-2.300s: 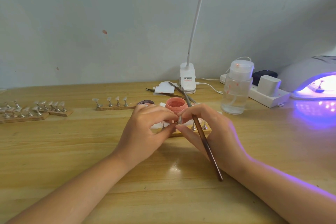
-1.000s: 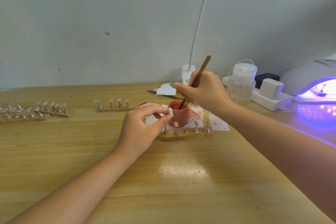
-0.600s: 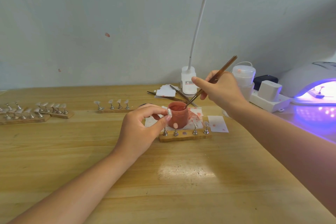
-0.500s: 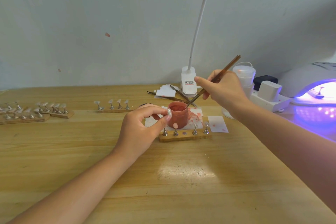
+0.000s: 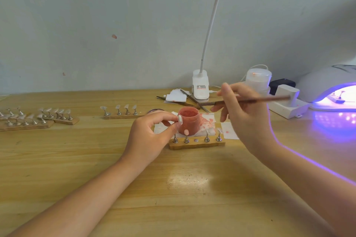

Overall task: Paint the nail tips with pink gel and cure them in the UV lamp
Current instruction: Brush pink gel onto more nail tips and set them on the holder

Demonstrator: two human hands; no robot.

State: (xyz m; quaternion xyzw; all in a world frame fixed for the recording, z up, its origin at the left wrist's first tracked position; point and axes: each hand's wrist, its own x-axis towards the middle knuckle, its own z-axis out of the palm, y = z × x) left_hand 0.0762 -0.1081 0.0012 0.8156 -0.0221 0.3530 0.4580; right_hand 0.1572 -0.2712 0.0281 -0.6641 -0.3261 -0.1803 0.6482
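Observation:
An open jar of pink gel [image 5: 188, 121] stands mid-table behind a small wooden holder [image 5: 196, 143] with metal pegs; one peg carries a pink nail tip [image 5: 186, 132]. My left hand [image 5: 149, 136] pinches a clear nail tip [image 5: 179, 118] on its peg, just left of the jar. My right hand [image 5: 244, 117] grips a thin brown brush [image 5: 254, 100], lying nearly level, bristle end above and right of the jar. The UV lamp [image 5: 331, 90] glows purple at the far right, with something inside it.
Wooden holders with clear nail tips sit at the far left [image 5: 34, 119] and centre left [image 5: 121, 112]. A clip lamp [image 5: 200, 90], metal tools [image 5: 190, 100], white pads, a pump bottle [image 5: 258, 81] and a power strip [image 5: 287, 106] line the back. Stained pads [image 5: 207, 121] lie under the jar.
My right hand lifted the brush out of the jar and drew it back to the right, turning it nearly level. My left hand stayed beside the jar with the clear tip.

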